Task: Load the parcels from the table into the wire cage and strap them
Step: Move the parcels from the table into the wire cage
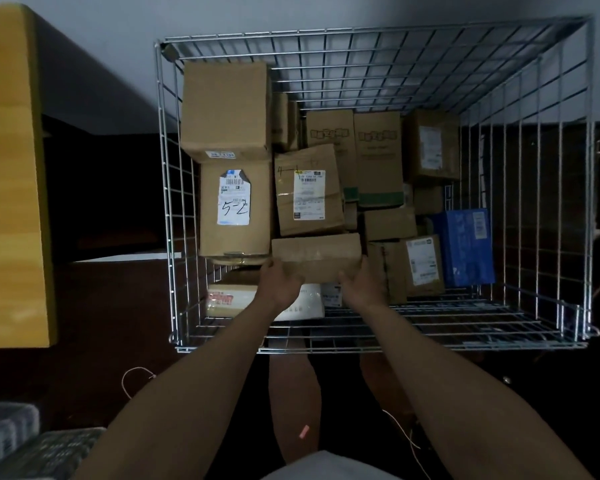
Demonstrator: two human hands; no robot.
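Both hands reach forward into the wire cage (361,350) and hold 1 small brown parcel (317,256) between them. The left hand (280,283) grips its left end, fingers curled under the near edge. The right hand (362,281) grips the right end the same way. I cannot tell whether the parcel's weight rests on anything beneath it.

Just beyond the hands, touching the held parcel's far edge, a tilted box with a white label (307,190) leans among the others. Beyond and to the left of the left hand stands a tall box marked 5-2 (234,206), with a plain carton (226,109) stacked on top of it against the cage's left wall. Below the left hand, on the cage floor, lies a flat parcel with red print (227,301), and a white packet (309,304) lies between the 2 wrists.

Just right of the right hand stands a labelled brown box (423,265), and a blue box (468,247) stands just beside that. Further beyond the right hand, 2 printed cartons (378,157) stand side by side near the cage's far end.

Well to the left of the left arm is a yellow block (11,168). Near the left elbow a thin pale cord (132,377) loops on the dark floor.
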